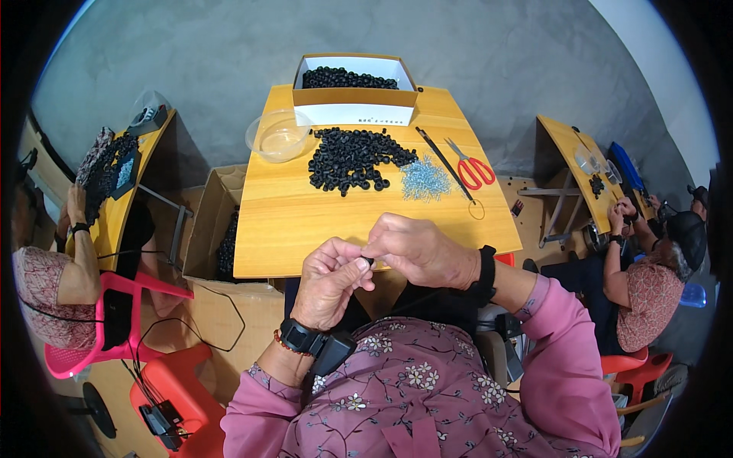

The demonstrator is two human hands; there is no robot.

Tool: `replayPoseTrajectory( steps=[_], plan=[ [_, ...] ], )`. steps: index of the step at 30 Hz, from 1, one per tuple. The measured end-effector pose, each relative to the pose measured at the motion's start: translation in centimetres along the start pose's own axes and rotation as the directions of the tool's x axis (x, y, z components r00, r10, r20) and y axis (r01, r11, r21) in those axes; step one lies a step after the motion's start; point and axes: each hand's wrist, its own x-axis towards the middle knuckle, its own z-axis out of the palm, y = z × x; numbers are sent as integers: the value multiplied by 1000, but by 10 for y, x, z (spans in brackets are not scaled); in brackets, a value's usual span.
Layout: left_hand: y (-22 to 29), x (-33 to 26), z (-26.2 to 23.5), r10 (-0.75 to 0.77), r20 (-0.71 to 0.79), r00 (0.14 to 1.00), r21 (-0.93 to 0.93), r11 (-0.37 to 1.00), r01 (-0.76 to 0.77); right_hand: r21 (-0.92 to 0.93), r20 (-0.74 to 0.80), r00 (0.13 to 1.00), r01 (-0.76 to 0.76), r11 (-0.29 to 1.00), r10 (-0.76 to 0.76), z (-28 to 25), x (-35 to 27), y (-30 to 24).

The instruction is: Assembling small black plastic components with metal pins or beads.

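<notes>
My left hand pinches a small round black part between thumb and fingers, just off the table's near edge. Thumb and fingers of my right hand are pressed together right beside that part; whatever they grip is too small to name. Beyond my hands, a pile of similar black parts lies on the yellow wooden table. To its right is a heap of small silvery screw-like pieces. A thin black stick with a cord loop rests near red-handled scissors.
An open box of black parts stands at the table's back, with a clear plastic bowl to its left. A cardboard carton sits on the floor at left. Two other people work at side tables, left and right. Cables cross a red stool.
</notes>
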Motion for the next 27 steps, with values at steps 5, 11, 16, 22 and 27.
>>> replayPoseTrajectory(
  steps=[5,11,16,22,27],
  plan=[
    [2,1,3,-85,-40,996,13,996,85,71,3,999,-38,997,38,-4,0,3],
    [3,0,1,-33,-37,999,25,999,34,149,-14,995,-92,985,96,-3,4,-1],
    [3,1,0,-33,-35,999,41,999,35,160,-53,998,-21,987,30,-1,3,6],
    [2,0,0,-29,-29,999,20,999,29,200,-40,997,-54,978,63,0,0,4],
    [-3,0,-1,-8,-16,1000,42,999,8,178,-57,998,-29,984,40,3,-2,4]
  ],
)
